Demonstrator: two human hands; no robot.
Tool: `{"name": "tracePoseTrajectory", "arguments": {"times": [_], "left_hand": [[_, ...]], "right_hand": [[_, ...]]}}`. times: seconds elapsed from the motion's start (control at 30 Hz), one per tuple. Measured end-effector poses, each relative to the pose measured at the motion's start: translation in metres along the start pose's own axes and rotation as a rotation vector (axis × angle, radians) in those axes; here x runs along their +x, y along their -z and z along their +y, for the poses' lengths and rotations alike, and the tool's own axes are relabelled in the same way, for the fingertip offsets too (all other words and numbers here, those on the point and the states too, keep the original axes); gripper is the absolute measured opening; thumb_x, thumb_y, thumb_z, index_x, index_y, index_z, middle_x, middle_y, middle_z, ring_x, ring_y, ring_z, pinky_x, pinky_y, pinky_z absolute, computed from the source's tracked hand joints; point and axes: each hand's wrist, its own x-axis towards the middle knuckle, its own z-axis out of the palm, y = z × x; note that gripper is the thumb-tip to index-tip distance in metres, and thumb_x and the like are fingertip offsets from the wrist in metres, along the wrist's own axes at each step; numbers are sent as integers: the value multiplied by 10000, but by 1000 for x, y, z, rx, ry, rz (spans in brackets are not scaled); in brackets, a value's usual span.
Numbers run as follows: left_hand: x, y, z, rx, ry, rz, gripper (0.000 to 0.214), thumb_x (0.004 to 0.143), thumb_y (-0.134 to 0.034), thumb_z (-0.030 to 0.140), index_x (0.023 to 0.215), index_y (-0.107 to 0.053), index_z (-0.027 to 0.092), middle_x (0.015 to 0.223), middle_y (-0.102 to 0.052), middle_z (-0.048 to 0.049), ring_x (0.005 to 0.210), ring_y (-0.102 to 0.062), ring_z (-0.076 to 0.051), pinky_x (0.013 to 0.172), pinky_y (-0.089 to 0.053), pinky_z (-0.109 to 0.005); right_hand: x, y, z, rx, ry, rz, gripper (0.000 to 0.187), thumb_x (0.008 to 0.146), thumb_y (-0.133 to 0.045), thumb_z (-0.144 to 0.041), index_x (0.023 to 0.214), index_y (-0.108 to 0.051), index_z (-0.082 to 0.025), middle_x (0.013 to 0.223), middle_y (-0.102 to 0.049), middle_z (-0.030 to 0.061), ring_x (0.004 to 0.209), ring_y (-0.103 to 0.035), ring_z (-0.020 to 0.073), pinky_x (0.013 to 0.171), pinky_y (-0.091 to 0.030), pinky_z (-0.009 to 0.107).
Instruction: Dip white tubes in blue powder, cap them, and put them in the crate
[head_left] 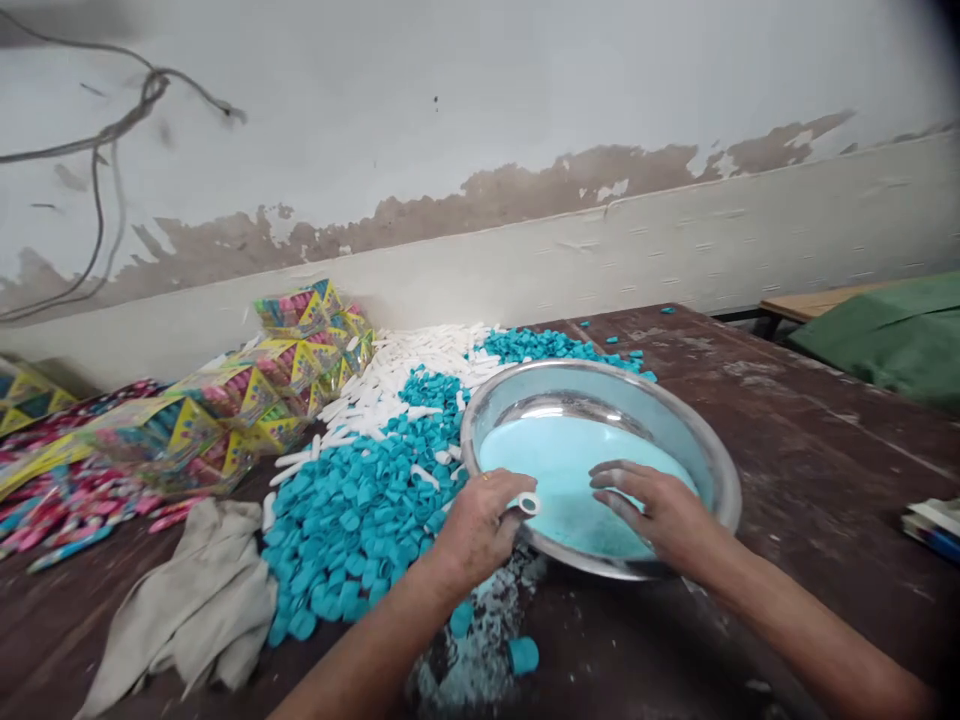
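Note:
A wide steel basin [716, 470] holds pale blue liquid or powder [562, 455] on a dark wooden table. My left hand [480, 525] rests at the basin's near-left rim, its fingers closed on a small white tube [529, 503]. My right hand [656, 510] lies over the near edge of the basin, fingers curled down into the blue contents; whether it holds anything is hidden. Left of the basin spreads a heap of teal plastic caps [352, 520], with a heap of white tubes [390, 385] behind it.
Colourful packaged boxes [247, 395] are stacked at the back left, with pink and blue wrapped sticks [67, 500] beside them. A grey cloth [202, 600] lies at the front left. Green fabric [892, 340] covers a bench at right. Blue spill [480, 650] marks the table's near edge.

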Motion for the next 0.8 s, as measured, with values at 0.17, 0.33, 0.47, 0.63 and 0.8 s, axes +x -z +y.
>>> {"name": "tracePoseTrajectory", "arguments": {"times": [0.17,0.33,0.47,0.63,0.8], "left_hand": [[-57,36,1,-369,344,99,149,807,-492,243,867,-583,141,860,-626,-43,797,-558,-164,744,-434,-255],[-116,38,-20,-604,588,137,194,797,-494,306,848,-544,126,772,-596,-49,667,-532,-146,567,-441,-228],[-145,28,-31,-654,684,118,201,784,-511,328,835,-539,135,738,-590,-27,596,-517,-124,544,-424,-222],[-158,23,-36,-703,704,97,205,787,-508,323,865,-524,134,746,-570,-29,657,-529,-147,538,-425,-222],[-164,22,-39,-707,694,88,176,801,-495,297,853,-527,131,762,-569,-37,688,-528,-149,562,-432,-222]], "right_hand": [[-42,-5,-47,141,143,179,203,842,-480,-188,1016,-558,-258,940,-644,43,876,-599,170,768,-462,265],[-53,-58,-69,219,115,-280,199,864,-414,-161,917,-597,-220,833,-636,56,755,-607,160,669,-495,252],[-55,-100,-74,-82,61,-427,191,805,-515,-155,969,-609,-174,984,-593,115,935,-564,245,819,-464,364],[-59,-113,-85,-282,76,-459,166,750,-584,-149,915,-598,-152,1067,-549,148,1010,-515,298,881,-410,433],[-52,-113,-91,-154,41,-503,135,780,-491,-103,893,-550,-150,893,-591,101,862,-557,234,790,-446,367]]}}
